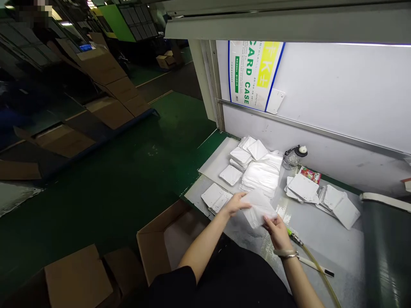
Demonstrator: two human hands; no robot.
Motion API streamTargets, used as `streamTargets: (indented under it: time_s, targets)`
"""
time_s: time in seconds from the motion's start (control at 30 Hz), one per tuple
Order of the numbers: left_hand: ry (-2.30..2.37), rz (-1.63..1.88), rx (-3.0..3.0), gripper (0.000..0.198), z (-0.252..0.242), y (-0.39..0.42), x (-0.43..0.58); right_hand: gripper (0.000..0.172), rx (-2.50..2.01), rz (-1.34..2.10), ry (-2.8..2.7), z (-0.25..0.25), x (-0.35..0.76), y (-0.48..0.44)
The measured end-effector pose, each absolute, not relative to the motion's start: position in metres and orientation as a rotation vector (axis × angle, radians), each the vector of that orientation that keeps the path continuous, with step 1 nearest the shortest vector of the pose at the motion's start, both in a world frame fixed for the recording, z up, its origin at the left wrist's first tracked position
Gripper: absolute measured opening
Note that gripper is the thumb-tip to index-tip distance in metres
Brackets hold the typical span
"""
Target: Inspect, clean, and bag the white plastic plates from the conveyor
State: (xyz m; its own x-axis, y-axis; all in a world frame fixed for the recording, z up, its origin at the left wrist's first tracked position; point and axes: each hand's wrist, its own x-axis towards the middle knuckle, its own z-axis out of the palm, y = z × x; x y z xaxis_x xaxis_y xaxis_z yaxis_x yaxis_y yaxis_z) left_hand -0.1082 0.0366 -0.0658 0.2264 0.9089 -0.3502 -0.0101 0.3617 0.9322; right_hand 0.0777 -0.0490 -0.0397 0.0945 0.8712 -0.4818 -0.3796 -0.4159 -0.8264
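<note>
A translucent white plastic bag (pixel 257 208), squarish and seemingly with a flat white plate inside, is held above the front of the worktable. My left hand (pixel 235 204) pinches its upper left edge. At the lower right corner, the fingers of my right hand (pixel 276 230) are closed on it. Just beyond lies a pile of folded white bags (pixel 261 173). Square white plates with rounded corners (pixel 243 155) are stacked left of that pile. Another small group of plates (pixel 214 196) rests near my left hand.
More white plates (pixel 304 188) lie on the right, by a clear bottle (pixel 292 157). A yellow hose with a green-tipped nozzle (pixel 300 241) crosses the table near my right wrist. A dark conveyor belt (pixel 387 252) borders the right side. An open cardboard box (pixel 154 248) stands below left.
</note>
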Motion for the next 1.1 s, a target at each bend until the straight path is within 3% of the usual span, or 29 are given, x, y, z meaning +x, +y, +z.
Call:
streamTargets:
  time_s: [0.17,0.37,0.43,0.6,0.8,0.97,1.1]
  targets:
    - [1.479,0.844,0.955,0.035,-0.1,0.124,-0.17,0.051,-1.392,1.664,-0.53,-0.041,0.087,-0.065]
    - [1.713,0.685,1.148,0.035,-0.126,0.176,-0.188,0.043,-1.576,1.681,-0.412,-0.063,0.127,-0.098]
    - [1.782,0.629,1.243,0.048,-0.13,0.172,-0.187,0.042,-1.631,1.634,-0.382,-0.069,0.143,-0.112]
    - [1.845,0.396,1.34,0.109,-0.134,0.124,-0.212,0.042,-1.728,1.516,-0.236,-0.082,0.178,-0.157]
    - [1.811,0.242,1.307,0.131,-0.132,0.066,-0.249,0.043,-1.704,1.474,-0.076,-0.098,0.194,-0.185]
    - [1.747,0.449,1.306,0.127,-0.098,0.067,-0.234,0.042,-1.697,1.509,-0.211,-0.099,0.189,-0.16]
    - [1.49,0.703,1.283,0.089,-0.053,0.052,-0.186,0.046,-1.708,1.477,-0.389,-0.086,0.176,-0.137]
